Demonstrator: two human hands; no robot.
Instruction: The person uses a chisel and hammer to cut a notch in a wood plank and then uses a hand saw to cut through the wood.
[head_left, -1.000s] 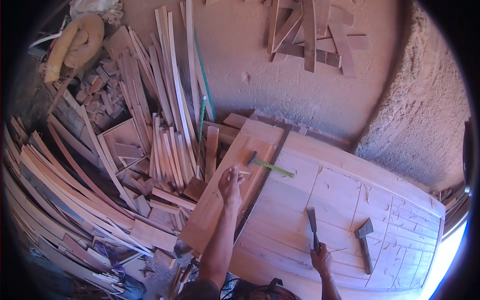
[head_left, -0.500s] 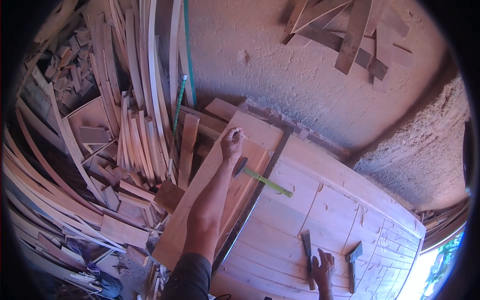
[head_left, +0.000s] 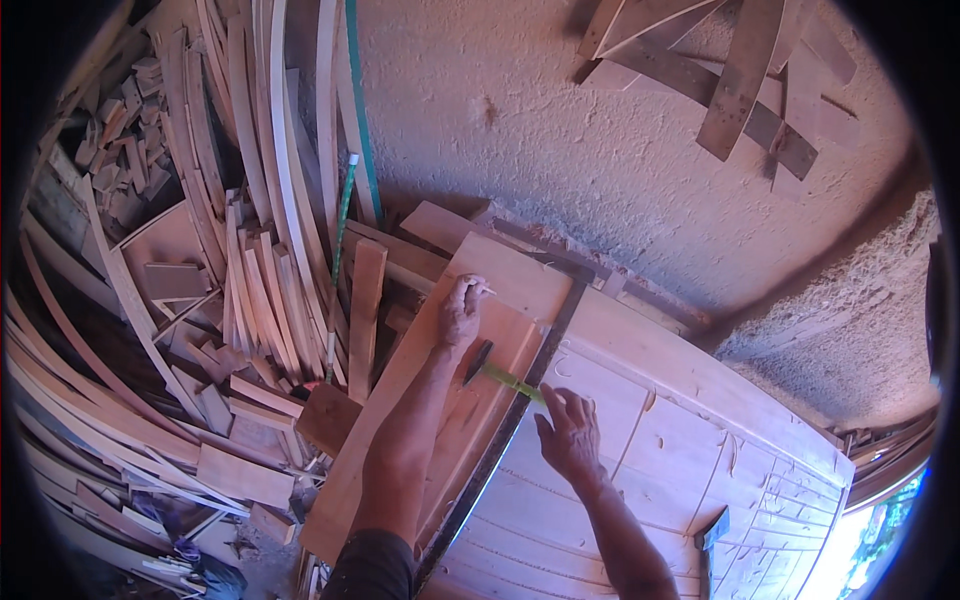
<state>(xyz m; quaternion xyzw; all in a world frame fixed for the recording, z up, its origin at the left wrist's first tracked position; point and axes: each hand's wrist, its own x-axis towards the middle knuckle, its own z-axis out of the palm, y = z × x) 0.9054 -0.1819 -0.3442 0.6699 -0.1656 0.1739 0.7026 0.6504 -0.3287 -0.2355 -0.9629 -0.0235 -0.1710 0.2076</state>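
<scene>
Two hands (head_left: pixel 461 312) (head_left: pixel 572 438), green-handled hammer (head_left: pixel 510 380), grooved wood (head_left: pixel 670 440)

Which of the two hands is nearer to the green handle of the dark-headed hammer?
The right hand: it is at the free end of the green handle. The left hand is beyond the dark hammer head.

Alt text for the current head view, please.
The right hand is over the green handle of a hammer; the left hand pinches a small pale piece over a wooden panel. Wood strips crowd the picture's left.
</scene>
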